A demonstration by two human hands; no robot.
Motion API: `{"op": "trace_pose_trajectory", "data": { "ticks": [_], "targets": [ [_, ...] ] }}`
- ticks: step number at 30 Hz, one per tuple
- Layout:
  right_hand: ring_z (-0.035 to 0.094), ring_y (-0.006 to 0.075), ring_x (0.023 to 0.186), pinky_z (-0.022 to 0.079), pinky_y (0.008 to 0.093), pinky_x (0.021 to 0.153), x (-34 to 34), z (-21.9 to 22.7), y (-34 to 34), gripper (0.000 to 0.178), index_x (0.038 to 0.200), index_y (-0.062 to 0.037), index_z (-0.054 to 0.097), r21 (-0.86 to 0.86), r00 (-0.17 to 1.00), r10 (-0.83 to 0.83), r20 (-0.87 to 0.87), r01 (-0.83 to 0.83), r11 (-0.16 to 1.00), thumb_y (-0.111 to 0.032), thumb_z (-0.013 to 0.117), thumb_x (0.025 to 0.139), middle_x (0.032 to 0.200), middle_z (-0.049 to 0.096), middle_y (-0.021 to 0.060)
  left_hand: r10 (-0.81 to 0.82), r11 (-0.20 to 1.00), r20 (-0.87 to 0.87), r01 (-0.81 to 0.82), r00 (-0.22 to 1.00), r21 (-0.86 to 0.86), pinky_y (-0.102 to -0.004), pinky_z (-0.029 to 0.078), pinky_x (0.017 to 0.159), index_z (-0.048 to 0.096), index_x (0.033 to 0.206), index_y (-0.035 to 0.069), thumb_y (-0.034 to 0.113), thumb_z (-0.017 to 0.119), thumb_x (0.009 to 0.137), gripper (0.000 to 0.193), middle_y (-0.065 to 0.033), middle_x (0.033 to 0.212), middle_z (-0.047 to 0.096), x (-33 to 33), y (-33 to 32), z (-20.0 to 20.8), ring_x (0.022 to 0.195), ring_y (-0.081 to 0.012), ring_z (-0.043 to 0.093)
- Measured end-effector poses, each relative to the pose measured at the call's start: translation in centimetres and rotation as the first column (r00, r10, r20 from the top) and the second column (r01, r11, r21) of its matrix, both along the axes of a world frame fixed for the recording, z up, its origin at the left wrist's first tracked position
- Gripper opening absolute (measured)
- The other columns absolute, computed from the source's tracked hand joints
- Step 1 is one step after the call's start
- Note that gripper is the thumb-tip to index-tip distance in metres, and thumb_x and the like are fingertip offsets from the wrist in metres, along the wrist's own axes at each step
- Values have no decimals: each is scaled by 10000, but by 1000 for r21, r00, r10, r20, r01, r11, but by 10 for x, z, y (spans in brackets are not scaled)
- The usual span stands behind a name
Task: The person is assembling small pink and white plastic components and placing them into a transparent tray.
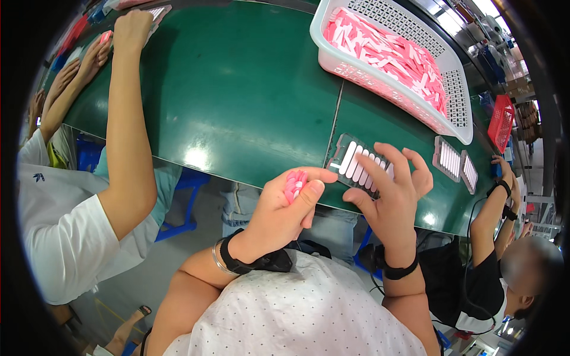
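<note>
My left hand (279, 204) is closed around a bunch of small pink strips (294, 185) with pale ends. Its index finger points right, reaching the left edge of a clear tray (342, 155) on the table edge. White rounded strips (358, 169) lie side by side in that tray. Over the tray's right part hovers my right hand (392, 187), its fingers spread and curved, with nothing visible between them. It hides some of the strips. I cannot tell whether its fingertips touch them.
Beyond the tray, a white perforated basket (389, 89) holds many pink and white strips. Two more filled trays (446, 158) (469, 172) lie to the right, near a red basket (502, 123). Co-workers' arms (127, 113) reach over the green table (237, 89) at left; another person sits at right.
</note>
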State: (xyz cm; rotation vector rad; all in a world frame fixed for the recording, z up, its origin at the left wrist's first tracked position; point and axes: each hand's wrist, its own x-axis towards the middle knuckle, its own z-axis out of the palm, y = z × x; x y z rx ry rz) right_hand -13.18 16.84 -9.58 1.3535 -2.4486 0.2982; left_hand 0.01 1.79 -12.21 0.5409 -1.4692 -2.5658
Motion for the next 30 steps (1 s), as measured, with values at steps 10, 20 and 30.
{"op": "trace_pose_trajectory", "data": {
  "ticks": [10, 20, 30],
  "targets": [
    [408, 314, 1198, 252, 439, 1039, -17, -17, 42, 972, 1332, -103, 524, -387, 940, 45, 338, 95, 917, -442, 875, 492, 1277, 517, 102, 63, 998, 24, -63, 998, 7, -192, 293, 371, 616, 1096, 18, 268, 498, 1012, 289, 27, 531, 481, 5, -5, -2, 395, -29, 371],
    [354, 316, 1203, 270, 403, 1000, -1, -26, 57, 319, 955, -238, 760, -188, 998, -49, -29, 43, 981, -359, 789, 661, 1248, 569, 15, 75, 997, 30, -74, 997, -10, -198, 298, 381, 610, 1031, 15, 254, 517, 1003, 258, 23, 529, 482, 3, -1, 0, 387, -36, 362],
    [376, 312, 1206, 256, 418, 1011, -3, -27, 61, 427, 1011, -163, 707, -212, 997, -76, 32, 81, 974, -362, 811, 648, 1254, 548, 44, 100, 995, 49, -99, 994, -29, -211, 242, 349, 577, 978, -6, 211, 472, 1017, 243, 25, 514, 417, 3, 2, 2, 361, -46, 315]
  ]
}}
